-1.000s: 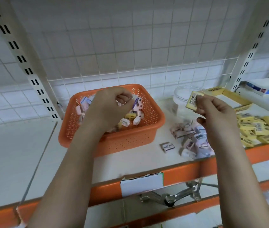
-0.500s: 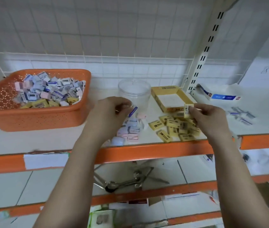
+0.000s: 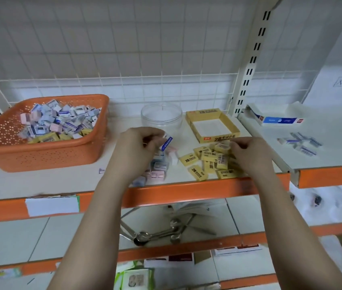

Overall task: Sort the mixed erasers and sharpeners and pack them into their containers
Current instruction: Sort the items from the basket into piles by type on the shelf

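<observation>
1. On the shelf (image 3: 65, 181), far left: orange basket (image 3: 42, 155) is sitting w/ a mixed heap (image 3: 61, 124) of small wrapped erasers and sharpeners inside — pink, blue, white, a few yellow along the front.
2. Left hand (image 3: 136, 149) is hovering mid-shelf, over a small pile of pink/blue pieces (image 3: 157, 166); fingers are curling round a white eraser w/ blue sleeve (image 3: 167, 142), which is sticking out past the knuckles on the right.
3. Behind that hand, a clear round tub (image 3: 161, 117) is standing upright near the back grid; can't tell what's inside, if anything.
4. Just right of the tub, a yellow cardboard box (image 3: 232, 127) is lying open-topped, white floor showing.
5. In front of the box, yellow erasers (image 3: 205, 162) are lying loose in a scatter near the shelf's orange front edge.
6. Right hand (image 3: 249, 155) is resting over the right part of that scatter; fingers are bent, tips pinching a yellow eraser (image 3: 221, 146) at the pile's back edge.
7. Next shelf bay, far right: a white-and-blue carton (image 3: 279, 120) is lying flat, w/ a few small blue-white pieces (image 3: 300, 143) near it, well apart from the yellow pile.
</observation>
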### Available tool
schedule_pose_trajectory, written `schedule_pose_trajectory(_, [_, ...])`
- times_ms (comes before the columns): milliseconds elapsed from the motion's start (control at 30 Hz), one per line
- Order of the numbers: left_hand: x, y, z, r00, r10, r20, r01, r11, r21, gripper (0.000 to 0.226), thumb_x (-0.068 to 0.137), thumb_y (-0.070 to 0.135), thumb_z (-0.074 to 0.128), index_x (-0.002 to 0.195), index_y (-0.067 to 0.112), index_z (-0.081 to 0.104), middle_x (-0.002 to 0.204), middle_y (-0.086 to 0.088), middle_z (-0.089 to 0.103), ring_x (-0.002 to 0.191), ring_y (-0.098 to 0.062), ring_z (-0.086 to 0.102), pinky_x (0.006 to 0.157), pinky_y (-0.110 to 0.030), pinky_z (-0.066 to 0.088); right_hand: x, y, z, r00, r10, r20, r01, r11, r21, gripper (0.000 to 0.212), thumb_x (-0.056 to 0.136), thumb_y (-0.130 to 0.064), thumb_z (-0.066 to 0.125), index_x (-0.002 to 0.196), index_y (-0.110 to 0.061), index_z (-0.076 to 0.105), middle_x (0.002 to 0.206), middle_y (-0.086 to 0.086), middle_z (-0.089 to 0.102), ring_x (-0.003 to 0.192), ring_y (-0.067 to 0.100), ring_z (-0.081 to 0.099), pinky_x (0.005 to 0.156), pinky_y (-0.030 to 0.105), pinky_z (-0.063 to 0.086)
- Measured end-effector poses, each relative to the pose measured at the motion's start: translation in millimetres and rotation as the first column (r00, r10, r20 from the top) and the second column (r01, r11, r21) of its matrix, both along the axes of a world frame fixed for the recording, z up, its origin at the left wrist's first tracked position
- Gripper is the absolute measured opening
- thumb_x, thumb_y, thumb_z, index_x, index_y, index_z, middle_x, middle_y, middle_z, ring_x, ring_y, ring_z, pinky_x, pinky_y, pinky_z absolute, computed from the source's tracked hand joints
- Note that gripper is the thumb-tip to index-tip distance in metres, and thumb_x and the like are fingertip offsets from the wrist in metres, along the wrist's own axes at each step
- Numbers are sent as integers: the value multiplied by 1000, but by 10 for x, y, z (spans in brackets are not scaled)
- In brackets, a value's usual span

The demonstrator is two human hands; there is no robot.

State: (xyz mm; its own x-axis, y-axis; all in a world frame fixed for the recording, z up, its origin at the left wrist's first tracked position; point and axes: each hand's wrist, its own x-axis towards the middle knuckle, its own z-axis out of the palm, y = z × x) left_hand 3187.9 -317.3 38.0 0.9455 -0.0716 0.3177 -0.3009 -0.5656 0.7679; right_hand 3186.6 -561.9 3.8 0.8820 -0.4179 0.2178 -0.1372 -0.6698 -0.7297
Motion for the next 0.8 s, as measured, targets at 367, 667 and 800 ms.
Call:
schedule_pose_trajectory(367, [686,-1382,163,885,-466,-13,465,881,87,17,85,16,66,101,13,72,82,10,64,71,6,57,62,2,41,-543,-641,-19,916,-401,22,401,916,13,40,88,-14,53,128,-13,58,121,9,64,113,23,58,83,20,37])
schedule_pose_trajectory(667, [909,-2826,-100,752,-626,-205,656,740,147,16,83,15,67,93,5,73,61,9,58,48,0,53,43,-4,34,-762,-1181,-46,878,-453,-156,443,891,-98,43,89,-16,50,132,-12,52,106,14,68,95,31,64,77,29,44])
schedule_pose_trajectory(800, [858,-3048,-256,727,-642,-244,683,712,161,11,83,17,68,88,8,72,64,7,62,43,6,56,48,-4,39,-818,-1314,-65,874,-449,-187,433,893,-120,41,89,-19,53,130,-12,54,117,12,65,102,29,62,78,27,41])
